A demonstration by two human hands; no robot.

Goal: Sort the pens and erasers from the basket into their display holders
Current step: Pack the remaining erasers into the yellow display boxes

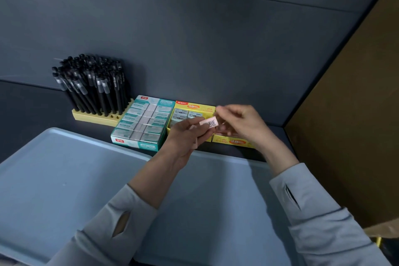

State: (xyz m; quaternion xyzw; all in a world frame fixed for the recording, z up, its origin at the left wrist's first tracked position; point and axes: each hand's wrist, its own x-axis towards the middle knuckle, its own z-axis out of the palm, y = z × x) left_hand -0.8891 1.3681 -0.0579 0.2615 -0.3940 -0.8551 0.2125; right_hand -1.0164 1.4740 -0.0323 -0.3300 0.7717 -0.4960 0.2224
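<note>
From the head view, your left hand (190, 134) pinches a small pink barcode-labelled eraser (209, 122) between thumb and fingertips, just above the open yellow cardboard eraser box (195, 107) by the back wall. Your right hand (237, 124) hovers just beside the eraser's far end with its fingers curled together; whether it grips anything cannot be told from here. A second pink piece seems tucked in your left palm, but it is too hidden to be sure. The black pens (92, 84) stand packed in the pale wooden slotted holder (95, 118), and the teal cardboard eraser box (142, 124) beside it looks full, so those parts read as done. The pale blue plastic basket (60, 179) under your forearms shows nothing lying in its visible part. By that, you are likely near the end: this eraser needs seating in the yellow box.
</note>
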